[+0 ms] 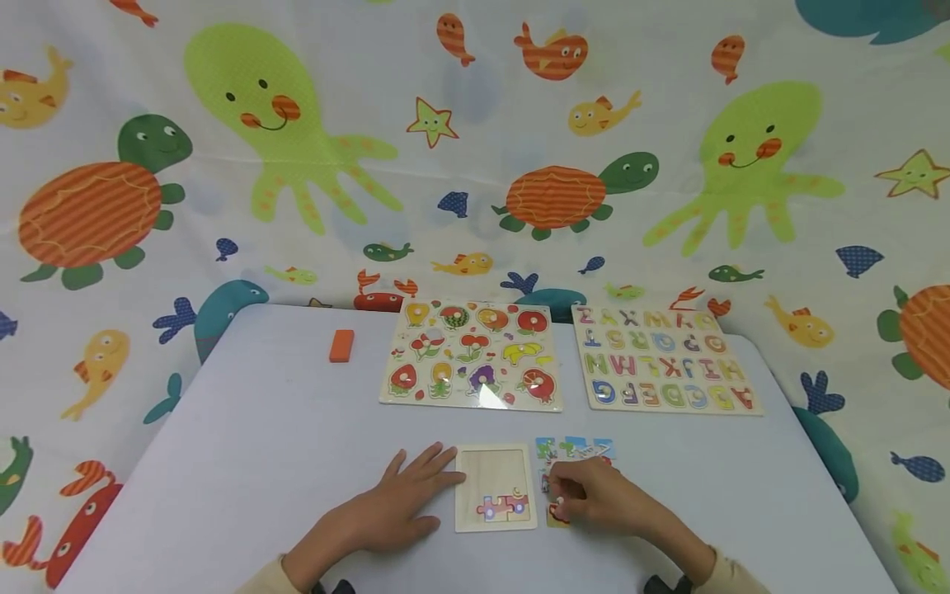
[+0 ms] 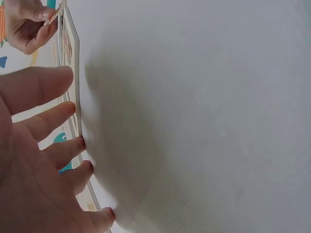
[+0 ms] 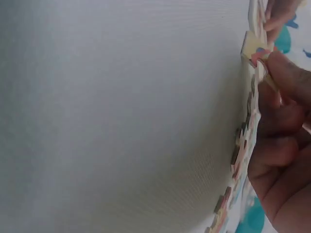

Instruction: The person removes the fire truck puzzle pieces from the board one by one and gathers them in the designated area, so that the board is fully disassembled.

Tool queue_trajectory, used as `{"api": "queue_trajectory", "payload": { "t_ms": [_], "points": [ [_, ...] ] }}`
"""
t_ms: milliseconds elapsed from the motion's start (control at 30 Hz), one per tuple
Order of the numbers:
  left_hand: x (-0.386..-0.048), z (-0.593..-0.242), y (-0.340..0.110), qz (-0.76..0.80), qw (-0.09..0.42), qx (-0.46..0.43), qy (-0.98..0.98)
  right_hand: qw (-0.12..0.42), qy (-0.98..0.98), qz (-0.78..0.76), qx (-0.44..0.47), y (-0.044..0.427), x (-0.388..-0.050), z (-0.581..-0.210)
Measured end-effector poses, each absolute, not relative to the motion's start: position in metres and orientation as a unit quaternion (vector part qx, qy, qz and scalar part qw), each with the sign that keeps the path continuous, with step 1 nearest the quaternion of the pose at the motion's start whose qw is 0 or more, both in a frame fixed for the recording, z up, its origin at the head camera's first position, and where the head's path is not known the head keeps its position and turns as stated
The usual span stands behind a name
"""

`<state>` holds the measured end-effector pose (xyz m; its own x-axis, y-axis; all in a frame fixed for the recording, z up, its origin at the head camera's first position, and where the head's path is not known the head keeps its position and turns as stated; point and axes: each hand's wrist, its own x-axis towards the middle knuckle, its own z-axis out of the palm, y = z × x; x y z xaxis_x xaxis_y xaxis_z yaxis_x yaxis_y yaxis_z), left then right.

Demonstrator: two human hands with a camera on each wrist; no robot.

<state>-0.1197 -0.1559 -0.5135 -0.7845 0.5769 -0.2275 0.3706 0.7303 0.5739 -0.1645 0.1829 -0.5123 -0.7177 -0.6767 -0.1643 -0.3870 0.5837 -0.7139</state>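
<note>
A square wooden puzzle tray (image 1: pixel 482 474) lies in front of me, with a few joined jigsaw pieces (image 1: pixel 502 506) showing a pink vehicle at its lower right. My left hand (image 1: pixel 393 510) rests flat on the table, fingers spread, fingertips touching the tray's left edge. To the tray's right, my right hand (image 1: pixel 597 499) pinches a small jigsaw piece (image 2: pixel 55 14) between thumb and fingers. Loose jigsaw pieces (image 1: pixel 575 445) lie beneath and behind that hand, which partly hides them. In the right wrist view, a yellow-and-red piece (image 3: pixel 251 46) shows by the thumb.
A fruit puzzle board (image 1: pixel 463 396) and a letter puzzle board (image 1: pixel 675 410) lie at the back of the white table (image 1: pixel 245 462). Left of them is an orange block (image 1: pixel 341 346). A sea-animal cloth (image 1: pixel 475 99) hangs behind the table.
</note>
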Motion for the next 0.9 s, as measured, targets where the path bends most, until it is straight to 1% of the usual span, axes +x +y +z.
{"api": "queue_trajectory", "payload": {
  "t_ms": [167,367,600,900],
  "points": [
    [-0.120,-0.516,-0.155,0.258,0.196,0.260,0.909,0.182,0.890,-0.287,-0.303,0.179,-0.162,-0.513],
    [-0.121,-0.516,-0.154,0.257,0.197,0.261,0.910,0.180,0.896,-0.277,-0.297,0.176,-0.159,-0.510],
    [-0.121,-0.518,-0.155,0.262,0.199,0.260,0.908,0.157,0.903,-0.249,-0.313,0.175,-0.156,-0.509],
    [-0.122,-0.519,-0.155,0.261,0.201,0.257,0.909,0.155,0.907,-0.219,-0.325,0.172,-0.154,-0.510]
  ]
}}
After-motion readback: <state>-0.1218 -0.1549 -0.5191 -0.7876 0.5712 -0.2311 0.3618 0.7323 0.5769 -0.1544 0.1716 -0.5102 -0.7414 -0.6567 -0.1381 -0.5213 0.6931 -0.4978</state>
